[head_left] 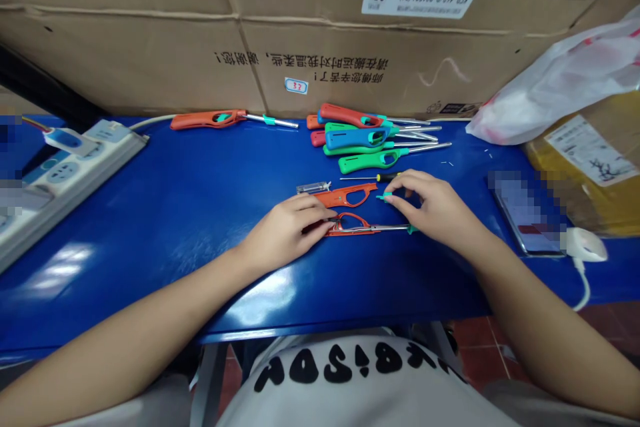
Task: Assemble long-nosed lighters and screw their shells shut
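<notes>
An opened gas lighter lies in pieces on the blue table. My left hand (287,230) has its fingers closed over the handle end of the lower orange lighter half (353,220), which carries a metal tube with a green piece at its tip. Just behind it rests the other orange shell half (350,195), partly under my left fingers. Between thumb and forefinger, my right hand (425,203) pinches a small teal plastic trigger (384,197). A clear fuel tank (313,187) lies past my left hand. The screwdriver (370,178) with a yellow and black handle lies behind my right fingertips.
Several coloured lighters (370,160) are piled at the back, and another orange lighter (210,120) lies left of them. A power strip (65,177) stands at the left. A phone (527,217) lies at the right beside a white charger (585,245). A big cardboard box (175,47) walls the back.
</notes>
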`<move>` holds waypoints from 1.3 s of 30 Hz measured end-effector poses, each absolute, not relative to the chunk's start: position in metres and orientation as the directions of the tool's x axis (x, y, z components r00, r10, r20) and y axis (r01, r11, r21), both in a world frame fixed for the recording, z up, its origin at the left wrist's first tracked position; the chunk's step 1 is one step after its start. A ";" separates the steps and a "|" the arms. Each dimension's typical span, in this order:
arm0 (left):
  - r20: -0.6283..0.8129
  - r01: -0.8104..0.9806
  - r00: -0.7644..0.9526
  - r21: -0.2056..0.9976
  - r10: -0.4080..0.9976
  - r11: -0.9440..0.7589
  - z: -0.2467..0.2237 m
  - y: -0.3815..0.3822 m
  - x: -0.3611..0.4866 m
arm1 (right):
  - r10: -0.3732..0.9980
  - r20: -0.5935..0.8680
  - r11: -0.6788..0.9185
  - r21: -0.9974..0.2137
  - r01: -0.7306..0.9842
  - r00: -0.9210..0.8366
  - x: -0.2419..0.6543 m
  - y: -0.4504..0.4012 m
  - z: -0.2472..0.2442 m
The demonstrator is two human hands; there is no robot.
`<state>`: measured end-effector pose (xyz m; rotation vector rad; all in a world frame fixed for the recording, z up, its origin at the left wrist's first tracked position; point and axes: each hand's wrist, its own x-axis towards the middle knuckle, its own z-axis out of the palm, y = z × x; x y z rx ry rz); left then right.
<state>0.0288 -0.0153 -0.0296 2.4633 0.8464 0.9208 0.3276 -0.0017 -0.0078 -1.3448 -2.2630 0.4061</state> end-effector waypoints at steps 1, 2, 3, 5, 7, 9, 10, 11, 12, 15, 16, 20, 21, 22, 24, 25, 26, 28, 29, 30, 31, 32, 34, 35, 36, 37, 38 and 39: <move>0.460 0.403 0.606 0.526 0.649 -0.749 -0.029 -0.016 0.029 | 0.887 0.239 0.462 -0.497 0.735 -0.395 0.325 -0.001 -0.007; 0.461 0.402 0.607 0.524 0.647 -0.751 -0.029 -0.016 0.029 | 0.900 0.222 0.435 -0.529 0.729 -0.375 0.321 -0.001 -0.004; 0.462 0.400 0.609 0.523 0.644 -0.753 -0.029 -0.016 0.029 | 0.916 0.196 0.397 -0.573 0.717 -0.351 0.316 -0.001 -0.001; 0.466 0.394 0.615 0.518 0.637 -0.759 -0.028 -0.017 0.029 | 0.936 0.092 0.307 -0.684 0.662 -0.339 0.305 -0.003 0.005; 0.464 0.394 0.623 0.508 0.629 -0.766 -0.027 -0.018 0.029 | 0.928 0.010 0.247 -0.763 0.597 -0.371 0.293 -0.005 0.010; 0.463 0.397 0.632 0.496 0.622 -0.772 -0.026 -0.018 0.028 | 0.903 -0.044 0.223 -0.802 0.554 -0.427 0.284 -0.008 0.009; 0.463 0.397 0.634 0.492 0.619 -0.775 -0.026 -0.018 0.028 | 0.893 -0.058 0.219 -0.809 0.545 -0.447 0.280 -0.009 0.007; 0.461 0.398 0.637 0.490 0.618 -0.776 -0.025 -0.019 0.027 | 0.889 -0.059 0.222 -0.812 0.540 -0.454 0.278 -0.010 0.003; 0.461 0.397 0.638 0.489 0.617 -0.776 -0.025 -0.019 0.027 | 0.890 -0.051 0.228 -0.812 0.538 -0.453 0.276 -0.011 -0.001; 0.465 0.396 0.636 0.488 0.616 -0.778 -0.024 -0.019 0.027 | 0.903 -0.007 0.247 -0.809 0.533 -0.429 0.274 -0.013 -0.011; 0.465 0.397 0.638 0.485 0.614 -0.779 -0.024 -0.019 0.027 | 0.906 0.005 0.251 -0.811 0.528 -0.424 0.274 -0.013 -0.013; 0.455 0.401 0.648 0.478 0.611 -0.781 -0.025 -0.018 0.027 | 0.904 0.019 0.258 -0.821 0.510 -0.428 0.274 -0.015 -0.016; 0.453 0.400 0.649 0.480 0.611 -0.781 -0.026 -0.018 0.027 | 0.901 0.015 0.259 -0.821 0.510 -0.433 0.274 -0.015 -0.016; 0.454 0.397 0.649 0.481 0.610 -0.781 -0.026 -0.018 0.027 | 0.899 0.011 0.258 -0.820 0.511 -0.437 0.274 -0.014 -0.015; 0.458 0.391 0.652 0.480 0.604 -0.785 -0.026 -0.018 0.027 | 0.896 0.002 0.256 -0.820 0.511 -0.445 0.274 -0.014 -0.016; 0.458 0.389 0.654 0.479 0.602 -0.787 -0.026 -0.018 0.027 | 0.894 -0.002 0.254 -0.823 0.509 -0.449 0.275 -0.013 -0.016; 0.458 0.389 0.655 0.478 0.601 -0.788 -0.026 -0.018 0.027 | 0.891 -0.006 0.252 -0.826 0.505 -0.455 0.275 -0.013 -0.016; 0.455 0.392 0.654 0.479 0.604 -0.786 -0.026 -0.018 0.027 | 0.884 -0.016 0.248 -0.832 0.496 -0.468 0.277 -0.012 -0.016; 0.456 0.393 0.652 0.479 0.605 -0.785 -0.026 -0.019 0.027 | 0.882 -0.020 0.244 -0.835 0.493 -0.472 0.277 -0.011 -0.016; 0.459 0.391 0.651 0.480 0.605 -0.785 -0.026 -0.019 0.027 | 0.881 -0.025 0.239 -0.839 0.489 -0.473 0.278 -0.011 -0.016; 0.463 0.387 0.651 0.480 0.602 -0.787 -0.026 -0.019 0.027 | 0.881 -0.028 0.233 -0.842 0.486 -0.472 0.278 -0.011 -0.015; 0.466 0.382 0.652 0.480 0.598 -0.790 -0.026 -0.019 0.027 | 0.882 -0.033 0.227 -0.845 0.485 -0.470 0.278 -0.011 -0.015; 0.470 0.373 0.656 0.478 0.590 -0.795 -0.025 -0.020 0.027 | 0.882 -0.042 0.215 -0.850 0.482 -0.469 0.277 -0.011 -0.014; 0.469 0.373 0.659 0.476 0.588 -0.796 -0.025 -0.020 0.028 | 0.882 -0.048 0.208 -0.853 0.479 -0.468 0.277 -0.011 -0.014; 0.465 0.374 0.661 0.476 0.589 -0.796 -0.025 -0.020 0.028 | 0.882 -0.056 0.198 -0.857 0.475 -0.468 0.276 -0.011 -0.014; 0.462 0.374 0.663 0.478 0.590 -0.795 -0.026 -0.020 0.028 | 0.881 -0.066 0.186 -0.862 0.472 -0.468 0.276 -0.012 -0.013; 0.458 0.374 0.664 0.481 0.591 -0.793 -0.026 -0.020 0.029 | 0.880 -0.075 0.175 -0.867 0.467 -0.468 0.275 -0.012 -0.013; 0.454 0.372 0.666 0.486 0.592 -0.791 -0.026 -0.020 0.029 | 0.880 -0.079 0.168 -0.870 0.463 -0.468 0.274 -0.012 -0.013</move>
